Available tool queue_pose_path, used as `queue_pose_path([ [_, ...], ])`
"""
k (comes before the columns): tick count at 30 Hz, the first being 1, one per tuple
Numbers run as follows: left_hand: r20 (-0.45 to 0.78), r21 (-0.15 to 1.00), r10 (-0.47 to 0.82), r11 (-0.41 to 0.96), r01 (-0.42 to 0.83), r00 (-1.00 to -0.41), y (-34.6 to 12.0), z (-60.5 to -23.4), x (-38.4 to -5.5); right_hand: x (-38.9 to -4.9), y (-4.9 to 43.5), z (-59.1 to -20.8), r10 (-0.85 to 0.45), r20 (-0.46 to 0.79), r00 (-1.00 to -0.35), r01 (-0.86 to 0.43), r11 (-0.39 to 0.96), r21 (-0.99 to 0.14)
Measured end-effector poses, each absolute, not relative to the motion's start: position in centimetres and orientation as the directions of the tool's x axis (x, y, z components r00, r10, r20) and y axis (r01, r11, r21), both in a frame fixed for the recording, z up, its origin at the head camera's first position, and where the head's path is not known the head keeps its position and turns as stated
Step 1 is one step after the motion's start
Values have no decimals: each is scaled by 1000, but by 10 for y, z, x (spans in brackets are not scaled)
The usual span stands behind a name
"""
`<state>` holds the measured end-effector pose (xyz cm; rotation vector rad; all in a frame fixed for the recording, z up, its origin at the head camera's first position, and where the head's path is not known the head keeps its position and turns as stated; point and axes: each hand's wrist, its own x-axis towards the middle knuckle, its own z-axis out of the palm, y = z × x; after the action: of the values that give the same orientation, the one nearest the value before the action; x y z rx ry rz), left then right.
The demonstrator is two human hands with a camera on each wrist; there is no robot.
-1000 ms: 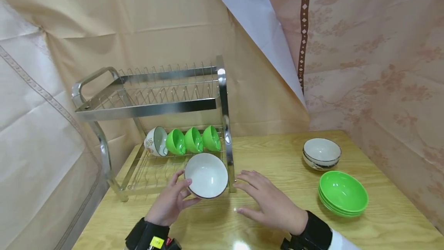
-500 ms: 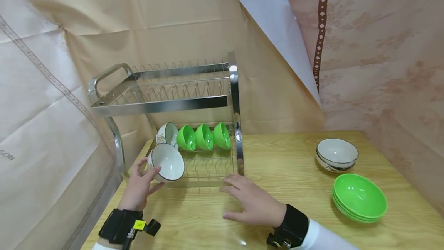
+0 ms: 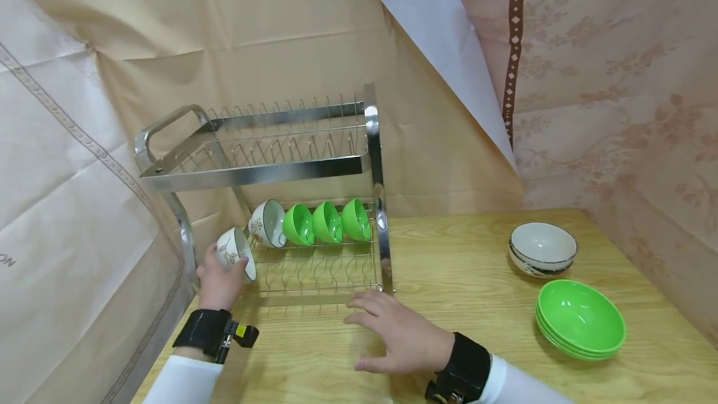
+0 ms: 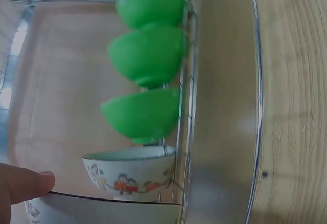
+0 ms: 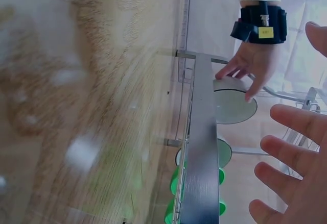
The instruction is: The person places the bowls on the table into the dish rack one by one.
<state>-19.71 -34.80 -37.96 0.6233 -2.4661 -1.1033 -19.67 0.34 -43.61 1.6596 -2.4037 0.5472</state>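
My left hand (image 3: 220,282) grips a white bowl (image 3: 229,248) with a leaf pattern and dark rim, tilted on its side at the front left of the dish rack's lower tier. In the left wrist view a thumb (image 4: 30,184) lies on that bowl's rim. Right behind it leans a white patterned bowl (image 3: 267,223), beside a row of green bowls (image 3: 327,224) standing on edge in the rack (image 3: 255,176). My right hand (image 3: 401,335) hovers over the table before the rack's front right corner, fingers spread and holding nothing.
A stack of green bowls (image 3: 580,320) stands on the wooden table (image 3: 449,254) at the right. Behind it is a stack of white bowls (image 3: 543,248). The rack's upper tier carries wire dividers. Cloth (image 3: 280,17) hangs behind the table.
My left hand has carried the white bowl leftward and turned it from facing up onto its side, into the rack's lower front left. My right hand has shifted slightly left.
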Motion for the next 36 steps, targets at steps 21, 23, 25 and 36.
queue_pose_path([
  [21,123,781,-532,572,-249,-838,-369,-376,-265,-213,-13,-444,-850,346,-397,-917,381,-118],
  [23,110,776,-525,576,-257,-844,-371,-375,-270,-214,-16,-444,-852,345,-393,-919,375,-123],
  [25,113,765,-514,591,-256,-850,-373,-374,-275,-214,-19,-444,-855,341,-391,-920,370,-128],
  [36,57,720,-408,649,-246,-911,-389,-375,-296,-213,-37,-439,-868,328,-373,-928,350,-129],
])
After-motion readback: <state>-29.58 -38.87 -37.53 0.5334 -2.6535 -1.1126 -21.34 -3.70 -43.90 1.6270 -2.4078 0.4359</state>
